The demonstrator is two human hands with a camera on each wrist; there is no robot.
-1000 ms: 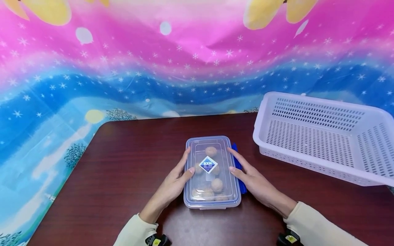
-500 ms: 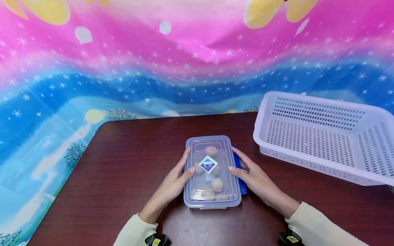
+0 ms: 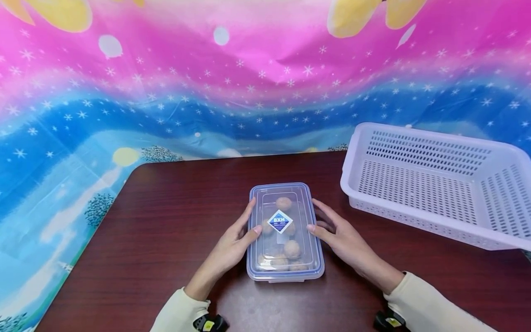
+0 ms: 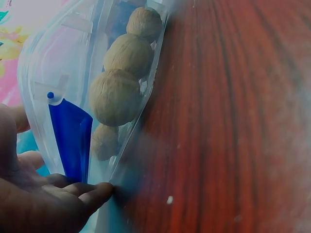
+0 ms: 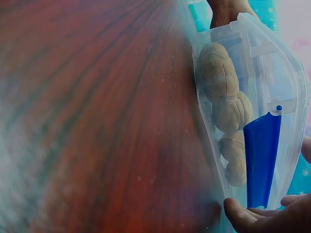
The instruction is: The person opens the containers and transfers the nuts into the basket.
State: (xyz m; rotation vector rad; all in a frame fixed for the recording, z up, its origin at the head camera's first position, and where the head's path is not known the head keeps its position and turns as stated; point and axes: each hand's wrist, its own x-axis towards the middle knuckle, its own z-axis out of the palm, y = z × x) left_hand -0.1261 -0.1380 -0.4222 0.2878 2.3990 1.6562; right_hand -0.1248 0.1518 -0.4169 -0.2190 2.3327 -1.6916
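A clear plastic food container (image 3: pixel 265 272) with a blue-edged lid sits on the table between both hands. Through its walls several walnuts (image 4: pixel 115 97) show, lying along the bottom. My left hand (image 3: pixel 230 246) grips the left side, thumb on the lid's edge and fingers along the wall. On the opposite side my right hand (image 3: pixel 348 244) holds the container likewise, thumb tip on the lid's edge. In the left wrist view a blue latch (image 4: pixel 73 141) lies against the wall beside the fingers. Another blue latch (image 5: pixel 262 160) hangs down flat along the wall in the right wrist view.
A white perforated plastic basket (image 3: pixel 415 221) stands at the back right of the dark wooden table (image 3: pixel 186 193). Behind the table hangs a pink and blue printed cloth (image 3: pixel 249 92). A diamond-shaped label (image 3: pixel 280 222) is on the lid.
The blue latch on the right side stuck out from the container earlier; it has swung down out of the head view. The right fingers moved slightly outward and down, while the left hand stayed.
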